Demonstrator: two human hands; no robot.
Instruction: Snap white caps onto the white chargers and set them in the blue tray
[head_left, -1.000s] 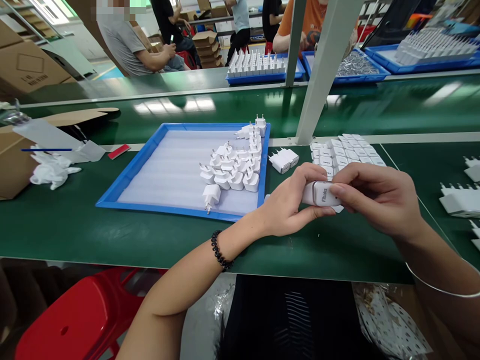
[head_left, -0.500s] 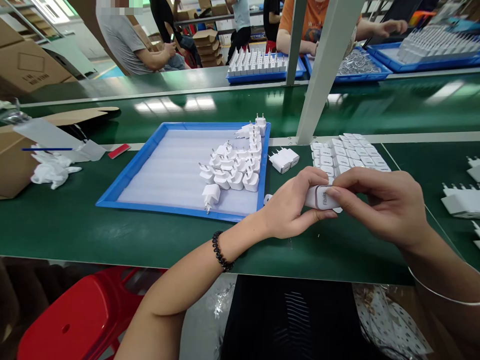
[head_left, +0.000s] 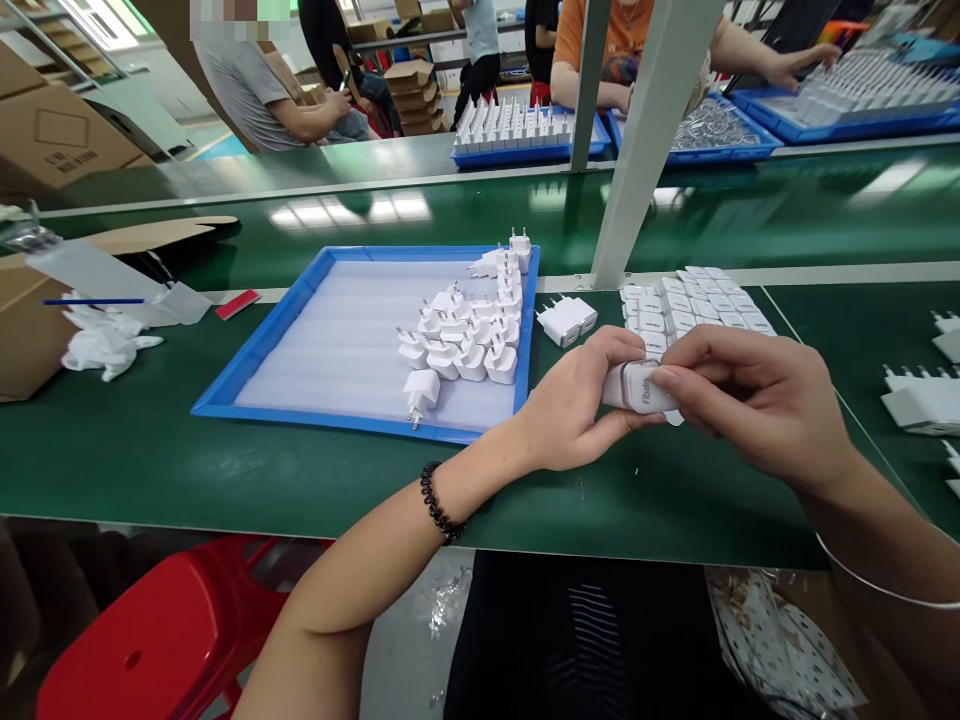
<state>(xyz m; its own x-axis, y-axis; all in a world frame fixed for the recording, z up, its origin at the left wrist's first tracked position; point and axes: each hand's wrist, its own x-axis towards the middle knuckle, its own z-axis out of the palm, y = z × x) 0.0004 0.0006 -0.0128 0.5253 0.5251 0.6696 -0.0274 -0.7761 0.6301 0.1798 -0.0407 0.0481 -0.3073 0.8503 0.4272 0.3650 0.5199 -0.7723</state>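
A white plug charger (head_left: 637, 388) with grey lettering on its end is held between both hands above the bench. My left hand (head_left: 566, 405) wraps round its body from the left. From the right, my right hand (head_left: 765, 410) pinches the lettered end between thumb and fingers. A seam line shows near that end; the plug pins are hidden. Just behind the hands lie rows of white lettered pieces (head_left: 709, 298), partly covered by my fingers. To the left, several white chargers (head_left: 470, 357) stand or lie in a blue-rimmed tray (head_left: 337, 424).
Two chargers (head_left: 568, 320) sit between the tray and a metal post (head_left: 637, 150). More chargers (head_left: 926, 400) stand at the right edge. White gloves (head_left: 105, 335) and a red strip (head_left: 238, 304) lie left. Co-workers sit across the bench behind filled trays. A red stool (head_left: 135, 630) is below.
Both hands have shifted slightly left with the charger, which has turned a little so its lettered end shows more. Across the bench, a co-worker's hand has moved right over a tray.
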